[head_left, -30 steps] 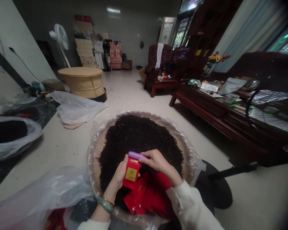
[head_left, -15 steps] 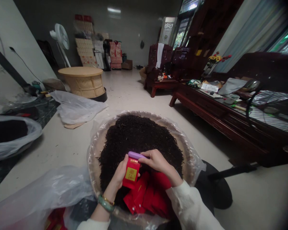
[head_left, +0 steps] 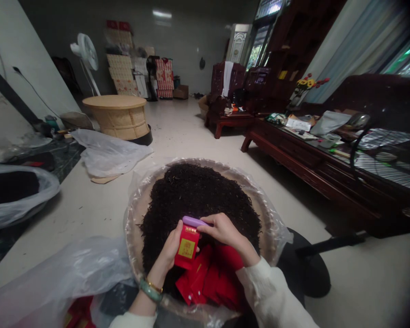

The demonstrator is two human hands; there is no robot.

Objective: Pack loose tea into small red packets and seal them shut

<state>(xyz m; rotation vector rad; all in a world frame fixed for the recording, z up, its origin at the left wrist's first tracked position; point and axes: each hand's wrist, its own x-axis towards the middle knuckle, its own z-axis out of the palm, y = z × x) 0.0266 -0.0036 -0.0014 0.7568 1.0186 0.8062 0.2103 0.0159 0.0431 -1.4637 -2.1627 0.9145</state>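
My left hand (head_left: 171, 246) grips a small red packet (head_left: 187, 248) with a yellow label, held upright over the basket. In my right hand (head_left: 222, 228) is a slim purple handheld bag sealer (head_left: 193, 222), pinched between thumb and fingers. The sealer lies across the packet's top edge. Beneath my hands, a heap of dark dried tea leaves (head_left: 201, 196) fills a round basket (head_left: 134, 246) lined with clear plastic. Several more red packets (head_left: 213, 282) lie piled on the leaves at the near side, partly hidden by my right forearm.
Clear plastic sheeting (head_left: 64, 273) bulges at the lower left over more red packets (head_left: 80, 312). A plastic-lined container (head_left: 44, 196) of dark leaves stands farther left. A black round stand base (head_left: 310, 269) is right of the basket, near a long dark wooden table (head_left: 314, 164).
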